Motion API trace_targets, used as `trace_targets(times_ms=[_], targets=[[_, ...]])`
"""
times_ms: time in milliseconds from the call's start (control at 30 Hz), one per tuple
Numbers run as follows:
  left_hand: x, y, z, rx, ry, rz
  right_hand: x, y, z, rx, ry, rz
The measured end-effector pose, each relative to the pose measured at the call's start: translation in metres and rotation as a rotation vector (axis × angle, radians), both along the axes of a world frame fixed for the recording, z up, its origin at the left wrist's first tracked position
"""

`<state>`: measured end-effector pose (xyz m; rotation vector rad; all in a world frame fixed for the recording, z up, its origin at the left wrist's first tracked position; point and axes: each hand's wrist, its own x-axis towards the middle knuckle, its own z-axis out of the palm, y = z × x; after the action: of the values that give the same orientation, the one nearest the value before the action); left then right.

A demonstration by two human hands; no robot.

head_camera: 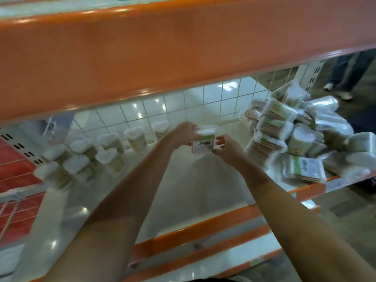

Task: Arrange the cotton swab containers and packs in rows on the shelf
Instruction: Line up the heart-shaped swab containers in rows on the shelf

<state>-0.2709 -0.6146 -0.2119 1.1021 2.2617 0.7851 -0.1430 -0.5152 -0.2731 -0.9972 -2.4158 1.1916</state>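
Nine white-lidded clear plastic cotton swab containers (pixel 110 148) stand at the left end of the pale shelf (pixel 183 190): six in the row along its back edge and three in the row in front. One more such container (pixel 204 139) is held above the shelf by two bare hands. The clear plastic swab packs (pixel 295 135) piled at the right end overlap too much to count.

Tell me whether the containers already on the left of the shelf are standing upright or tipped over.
Upright. The containers stand on their bases in two rows on the shelf, white lids facing up; none lies on its side.
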Motion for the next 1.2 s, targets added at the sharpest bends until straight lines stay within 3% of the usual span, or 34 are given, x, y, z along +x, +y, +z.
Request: trace_targets(times_ms=[267,533,767,1200], targets=[[-0.012,0.003,0.002,-0.129,0.396,-0.047,-0.023,0.018,-0.005,0.108,-0.060,0.148],[-0.027,0.007,0.008,-0.153,0.658,0.013,-0.054,0.024,-0.001,0.143,-0.043,0.180],[-0.033,0.008,0.000,-0.103,0.754,0.136,-0.076,0.024,-0.003,0.146,-0.046,0.141],[-0.039,0.016,-0.007,-0.119,0.838,0.152,-0.093,0.029,-0.006,0.044,-0.013,0.071]])
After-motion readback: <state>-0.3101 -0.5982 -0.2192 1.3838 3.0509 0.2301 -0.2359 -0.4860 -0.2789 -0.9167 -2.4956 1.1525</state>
